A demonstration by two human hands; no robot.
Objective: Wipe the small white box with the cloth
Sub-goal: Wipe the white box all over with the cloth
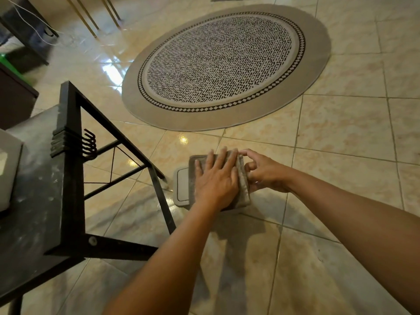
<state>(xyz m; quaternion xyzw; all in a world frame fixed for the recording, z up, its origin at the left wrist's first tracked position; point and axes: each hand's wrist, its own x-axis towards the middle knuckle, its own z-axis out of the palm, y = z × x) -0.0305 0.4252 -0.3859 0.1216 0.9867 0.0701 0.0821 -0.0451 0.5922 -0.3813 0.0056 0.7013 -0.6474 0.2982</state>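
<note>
The small white box point(181, 187) is held out over the tiled floor, its lid with a rectangular inset showing at the left. A folded grey cloth point(243, 180) lies over most of its top. My left hand point(216, 178) is spread flat on the cloth, fingers apart, pressing it onto the box. At the box's right side, my right hand point(263, 171) grips the box's edge with curled fingers next to the cloth's fold. The right part of the box is hidden under cloth and hands.
A black metal-framed table point(68, 178) with a dusty dark top stands at the left, hooks on its frame. A round patterned rug point(225, 64) lies on the glossy tiles beyond my hands. Dark furniture and a white cable are at the far left.
</note>
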